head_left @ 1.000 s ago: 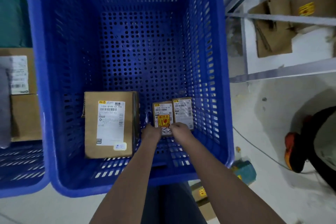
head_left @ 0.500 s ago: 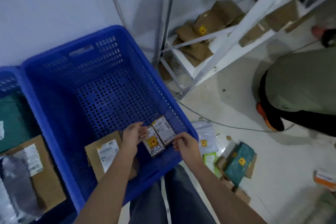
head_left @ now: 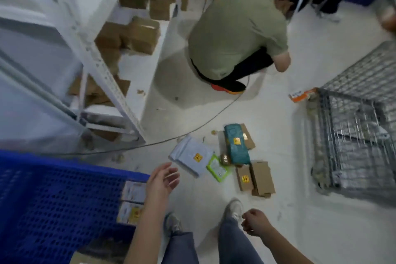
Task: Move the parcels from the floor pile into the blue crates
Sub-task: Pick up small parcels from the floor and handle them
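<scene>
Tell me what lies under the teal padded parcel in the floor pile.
The teal padded parcel rests on a flat brown cardboard piece that sticks out past its right edge. Anything else beneath is covered.

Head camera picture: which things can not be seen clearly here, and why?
- Blue crate: cut off by the left and bottom edges; most of its inside is out of view.
- Two small boxes in it: partly hidden by the left hand; labels blurred.
- Floor pile, teal parcel: stickers too small to read.
- Wire cage: cut off by the right edge.
</scene>
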Tool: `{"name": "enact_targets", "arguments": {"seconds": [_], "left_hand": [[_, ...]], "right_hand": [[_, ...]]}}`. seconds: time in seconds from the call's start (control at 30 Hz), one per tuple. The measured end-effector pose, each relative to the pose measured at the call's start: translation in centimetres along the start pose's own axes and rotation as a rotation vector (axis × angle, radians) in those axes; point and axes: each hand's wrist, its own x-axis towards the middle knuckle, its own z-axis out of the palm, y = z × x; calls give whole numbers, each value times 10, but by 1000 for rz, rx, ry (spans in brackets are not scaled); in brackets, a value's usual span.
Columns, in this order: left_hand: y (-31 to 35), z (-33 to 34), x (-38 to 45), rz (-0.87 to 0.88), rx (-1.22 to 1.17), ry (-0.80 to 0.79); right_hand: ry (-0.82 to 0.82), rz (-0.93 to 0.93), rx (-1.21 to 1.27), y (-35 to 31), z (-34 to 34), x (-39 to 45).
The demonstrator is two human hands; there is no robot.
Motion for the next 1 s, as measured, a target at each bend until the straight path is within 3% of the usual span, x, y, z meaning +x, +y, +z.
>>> {"name": "enact_targets", "arguments": {"seconds": [0.1, 0.2, 0.47, 0.77, 1.0], "left_hand": [[-38, 51, 7, -161, 209, -114], [-87, 89, 20, -323, 313, -67], [-236, 175, 53, -539, 795, -34], [-351, 237, 150, -511, 1166, -92], [-455, 255, 265, -450, 1411, -398]], "right_hand": [[-21, 63, -13, 39, -35, 17], [-48, 123, 12, 75, -67, 30], [-34, 246, 241, 121, -150, 95], [26, 215, 330, 116, -185, 246], [124, 56, 133, 123, -160, 406]]}}
